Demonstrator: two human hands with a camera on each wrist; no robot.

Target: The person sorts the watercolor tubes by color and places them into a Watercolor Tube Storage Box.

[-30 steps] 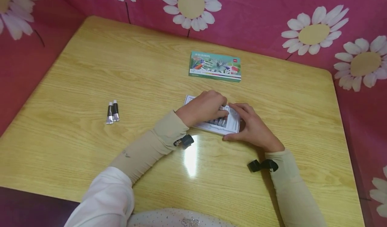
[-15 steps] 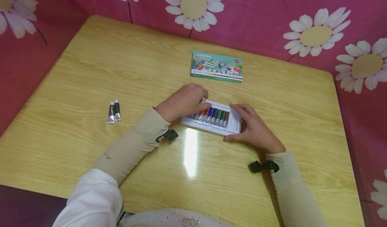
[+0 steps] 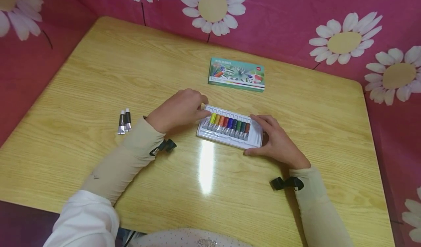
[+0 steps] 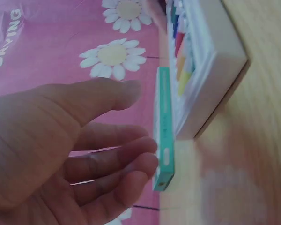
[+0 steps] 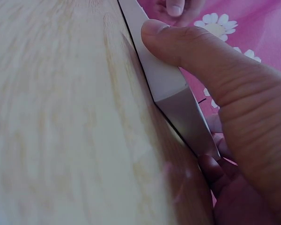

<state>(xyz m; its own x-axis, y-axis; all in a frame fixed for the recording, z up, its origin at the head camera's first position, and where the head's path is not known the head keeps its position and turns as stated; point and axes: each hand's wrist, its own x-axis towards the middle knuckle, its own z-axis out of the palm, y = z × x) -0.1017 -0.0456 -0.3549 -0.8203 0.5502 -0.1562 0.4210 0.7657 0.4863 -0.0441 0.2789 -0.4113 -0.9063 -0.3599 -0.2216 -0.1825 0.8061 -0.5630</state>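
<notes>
A white plastic tray (image 3: 255, 133) lies on the table with a row of several small paint tubes (image 3: 226, 124), from yellow through red and blue to brown. Its right end is bare. My right hand (image 3: 279, 144) grips that end, thumb on the near side and fingers on the far side; the right wrist view shows the thumb (image 5: 171, 44) pressed against the tray wall. My left hand (image 3: 179, 110) is at the tray's left end, fingers loosely bent and holding nothing, as the left wrist view shows. Two black-labelled paint tubes (image 3: 121, 121) lie apart on the left.
A green paint box (image 3: 236, 74) with a flower picture lies behind the tray. The wooden table (image 3: 158, 64) meets a pink cloth (image 3: 276, 16) with large daisies at the back and sides. A person's white sleeve (image 3: 87, 217) crosses the near left edge.
My left hand has moved left along the tray from over the tubes to its left end, uncovering the row of colours. My right hand keeps its grip at the right end.
</notes>
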